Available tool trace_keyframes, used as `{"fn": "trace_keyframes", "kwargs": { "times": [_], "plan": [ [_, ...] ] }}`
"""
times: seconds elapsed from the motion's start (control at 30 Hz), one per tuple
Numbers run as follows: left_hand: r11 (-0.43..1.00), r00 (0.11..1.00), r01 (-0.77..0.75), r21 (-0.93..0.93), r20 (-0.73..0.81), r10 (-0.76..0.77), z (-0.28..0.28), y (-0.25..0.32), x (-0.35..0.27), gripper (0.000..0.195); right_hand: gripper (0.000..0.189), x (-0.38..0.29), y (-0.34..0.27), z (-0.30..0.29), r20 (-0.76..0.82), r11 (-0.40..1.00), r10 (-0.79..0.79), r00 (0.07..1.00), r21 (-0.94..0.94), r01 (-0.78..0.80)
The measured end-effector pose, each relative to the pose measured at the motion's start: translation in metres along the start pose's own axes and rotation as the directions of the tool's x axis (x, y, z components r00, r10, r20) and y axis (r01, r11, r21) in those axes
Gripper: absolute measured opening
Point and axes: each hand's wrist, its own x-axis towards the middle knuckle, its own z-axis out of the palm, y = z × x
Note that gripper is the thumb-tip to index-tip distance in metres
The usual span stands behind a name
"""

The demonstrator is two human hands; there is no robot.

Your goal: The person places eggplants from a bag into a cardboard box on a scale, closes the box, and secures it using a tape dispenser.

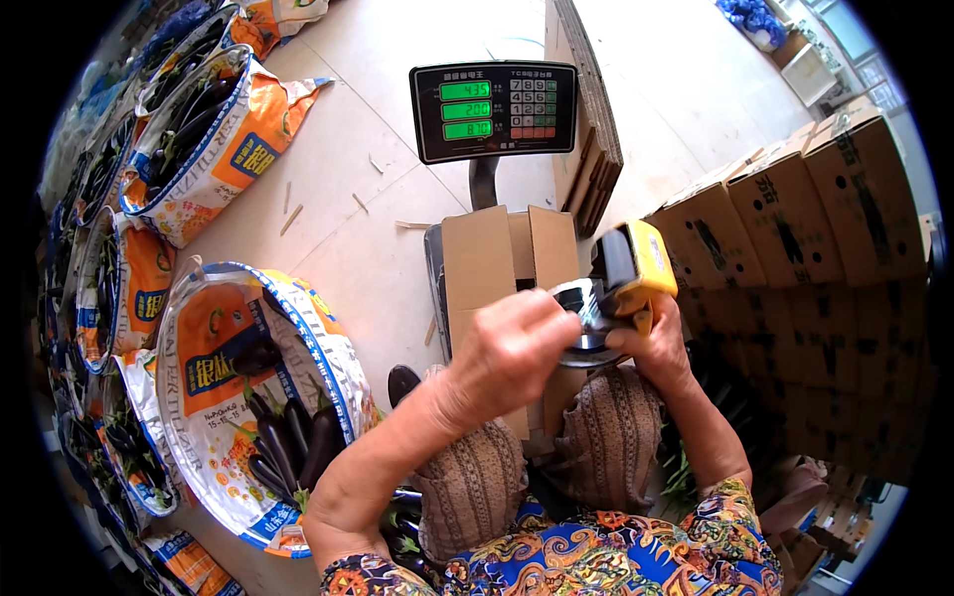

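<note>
My right hand grips a yellow-and-black tape dispenser that holds a roll of dark, shiny packing tape. My left hand, slightly blurred, has its fingers curled onto the tape beside the dispenser; the fingertips are partly hidden. Below both hands, between my knees, stands a cardboard carton on the platform of an electronic scale. The carton's side flaps are folded inward with a gap between them. Its near part is covered by my hands and the dispenser.
The scale's lit display rises behind the carton. Flattened cardboard leans beside it. Closed cartons are stacked at right. At left, a woven sack holds several eggplants, with more filled sacks beyond. Cardboard scraps litter the floor.
</note>
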Motion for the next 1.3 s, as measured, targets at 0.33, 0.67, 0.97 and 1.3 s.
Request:
{"fn": "trace_keyframes", "kwargs": {
  "times": [0.33, 0.67, 0.97, 1.3],
  "plan": [
    [0.523, 0.71, 0.562, -0.641, 0.048, -0.703, -0.011, -0.01, -0.016, 0.009, 0.082, 0.017, 0.005, 0.01, 0.262, 0.563, -0.508, 0.82, -0.621, 0.546],
    [0.283, 0.364, 0.308, -0.908, -0.162, -0.917, -0.074, -0.106, -0.13, 0.005, 0.069, 0.012, -0.019, -0.017, 0.44, 0.196, -0.28, 0.853, -0.844, 0.5],
    [0.305, 0.246, 0.297, -0.905, -0.236, -0.94, -0.051, -0.111, -0.173, 0.006, 0.059, 0.027, -0.048, 0.021, 0.54, 0.113, -0.124, 0.833, -0.826, 0.552],
    [0.383, 0.117, 0.374, -0.845, -0.367, -0.923, 0.005, -0.148, -0.195, 0.01, 0.061, 0.044, -0.041, 0.036, 0.551, 0.065, -0.029, 0.834, -0.832, 0.552]
  ]
}}
